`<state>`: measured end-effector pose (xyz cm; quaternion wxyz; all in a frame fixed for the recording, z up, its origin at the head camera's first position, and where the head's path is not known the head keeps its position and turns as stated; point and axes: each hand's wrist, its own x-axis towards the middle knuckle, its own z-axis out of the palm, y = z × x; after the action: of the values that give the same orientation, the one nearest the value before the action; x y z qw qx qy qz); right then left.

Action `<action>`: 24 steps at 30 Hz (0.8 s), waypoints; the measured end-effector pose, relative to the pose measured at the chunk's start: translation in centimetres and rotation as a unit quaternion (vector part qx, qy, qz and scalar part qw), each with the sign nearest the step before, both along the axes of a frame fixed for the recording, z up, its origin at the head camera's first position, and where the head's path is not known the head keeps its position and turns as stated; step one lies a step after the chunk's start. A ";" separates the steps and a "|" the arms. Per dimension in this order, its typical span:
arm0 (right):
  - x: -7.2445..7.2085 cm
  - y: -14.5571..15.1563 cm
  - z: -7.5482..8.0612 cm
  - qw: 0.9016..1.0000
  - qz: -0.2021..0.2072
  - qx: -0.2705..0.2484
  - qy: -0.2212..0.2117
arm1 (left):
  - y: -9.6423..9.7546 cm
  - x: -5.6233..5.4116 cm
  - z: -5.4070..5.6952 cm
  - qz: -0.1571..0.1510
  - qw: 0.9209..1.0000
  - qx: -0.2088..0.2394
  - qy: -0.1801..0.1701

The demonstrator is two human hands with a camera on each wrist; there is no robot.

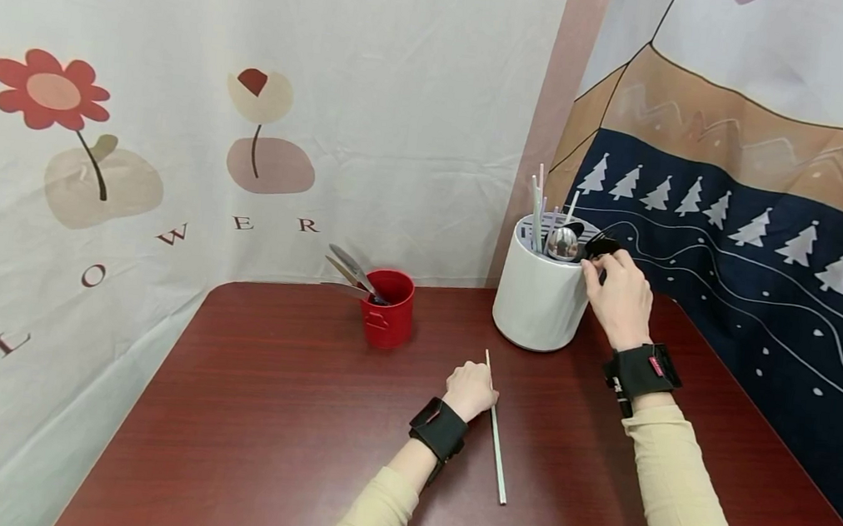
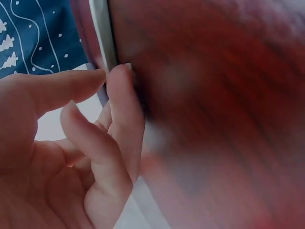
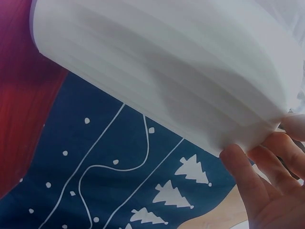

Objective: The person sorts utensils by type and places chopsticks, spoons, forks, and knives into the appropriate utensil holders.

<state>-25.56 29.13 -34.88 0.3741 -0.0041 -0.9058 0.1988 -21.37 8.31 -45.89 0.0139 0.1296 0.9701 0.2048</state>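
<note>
My left hand (image 1: 471, 390) pinches a thin pale chopstick (image 1: 499, 460) just above the table, its lower end pointing toward me. In the left wrist view, thumb and forefinger tips meet at the chopstick (image 2: 103, 28). At the back right, my right hand (image 1: 619, 304) grips the rim of the white utensil holder (image 1: 534, 302), thumb at the front and fingers curled on the right side. A black utensil head (image 1: 602, 245) lies against those fingers; whether they also touch it is unclear. In the right wrist view, the fingers (image 3: 238, 164) meet the holder's wall (image 3: 143, 62).
Several pale chopsticks (image 1: 535, 214) and a shiny metal ladle (image 1: 563, 244) stand in the holder. Left of it is a red cup (image 1: 396, 315) with several metal utensils (image 1: 356, 270) leaning out leftward. Printed curtains (image 1: 420, 112) border the brown table (image 1: 265, 416) behind and at right.
</note>
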 end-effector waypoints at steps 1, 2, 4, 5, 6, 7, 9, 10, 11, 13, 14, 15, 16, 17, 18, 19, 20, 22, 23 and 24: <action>0.0 0.0 0.0 1.000 0.000 0.000 0.000 | 0.0 0.0 0.0 0.003 1.000 -0.004 -0.005; 0.0 0.0 0.0 1.000 0.000 0.000 0.001 | 0.1 0.0 -0.1 0.005 1.000 -0.006 -0.008; 0.0 0.0 0.0 1.000 0.001 0.000 0.001 | 0.2 0.0 -0.1 0.007 1.000 -0.009 -0.009; 0.0 0.0 0.0 1.000 0.001 0.000 0.001 | 0.3 -0.1 -0.2 0.008 1.000 -0.011 -0.011; 0.0 0.0 0.0 1.000 0.000 -0.001 0.001 | 0.4 -0.1 -0.2 0.010 1.000 -0.013 -0.013; 0.0 0.0 0.0 1.000 0.000 -0.001 0.001 | 0.5 -0.1 -0.2 0.012 1.000 -0.015 -0.016; 0.0 0.0 -0.1 1.000 0.000 -0.001 -0.001 | 0.6 -0.2 -0.2 0.019 0.999 -0.020 -0.022; 0.0 0.0 -0.1 1.000 0.000 -0.001 -0.001 | 0.7 -0.2 -0.2 0.024 0.999 -0.022 -0.029; 0.0 0.0 -0.1 1.000 -0.001 -0.001 -0.001 | 0.8 -0.2 -0.2 0.029 0.999 -0.020 -0.034; 0.0 0.0 -0.1 1.000 -0.001 -0.001 -0.001 | 0.8 -0.1 -0.2 0.035 0.998 -0.010 -0.043; 0.0 0.0 -0.1 1.000 -0.001 -0.001 -0.001 | 0.7 -0.1 -0.1 0.037 0.998 -0.001 -0.047; -0.1 0.1 -0.2 1.000 -0.001 -0.001 -0.001 | 0.6 -0.1 0.0 0.036 0.998 0.008 -0.049; -0.1 0.1 -0.1 1.000 -0.001 -0.001 0.001 | 0.4 -0.1 0.2 0.034 0.998 0.020 -0.049; 0.0 0.1 -0.1 1.000 -0.001 0.000 0.002 | 0.3 -0.2 0.4 0.029 0.998 0.034 -0.049; -0.1 0.1 -0.1 1.000 -0.001 0.000 0.003 | 0.1 -0.2 0.6 0.023 0.997 0.047 -0.050; -0.1 0.1 -0.1 1.000 -0.001 0.001 0.003 | -0.1 -0.3 0.9 0.018 0.997 0.060 -0.048; -0.1 0.1 -0.1 1.000 -0.001 0.001 0.003 | -0.2 -0.4 1.3 0.015 0.996 0.073 -0.046; -0.1 0.1 0.0 1.000 -0.001 0.002 0.002 | -0.4 -0.6 2.1 0.009 0.994 0.098 -0.041; -0.1 0.1 0.0 1.000 -0.001 0.002 0.001 | -0.5 -0.7 2.5 0.006 0.993 0.110 -0.036; -0.1 0.1 0.0 1.000 -0.001 0.001 -0.001 | -0.6 -0.9 2.9 0.004 0.992 0.120 -0.028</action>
<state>-25.66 29.18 -34.92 0.3739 -0.0050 -0.9063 0.1973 -22.23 7.71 -42.96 0.0244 0.1207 0.9381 0.3237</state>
